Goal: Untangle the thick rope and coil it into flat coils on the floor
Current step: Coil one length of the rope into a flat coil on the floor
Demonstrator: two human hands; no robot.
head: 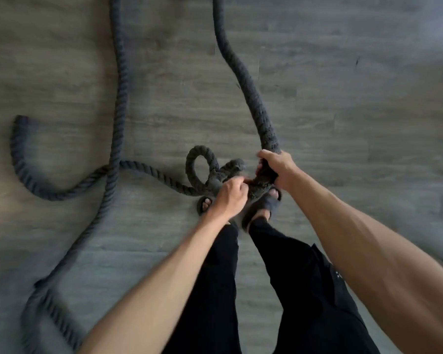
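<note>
rope [118,98] is knotted; left grip [230,194] and right grip [279,169] both clutch the knot [215,175]; pulling hard could cinch it.

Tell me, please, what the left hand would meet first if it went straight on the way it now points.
The left hand points into the knot of the thick rope, which its fingers seem to touch already; just beyond is the right hand, gripping that rope.

The thick dark grey twisted rope [262,121] runs off the top edge twice and off the bottom-left corner once. The left hand [229,196] and right hand [279,169] cover the middle of its knot. Motion blur smears its right strand.
</note>
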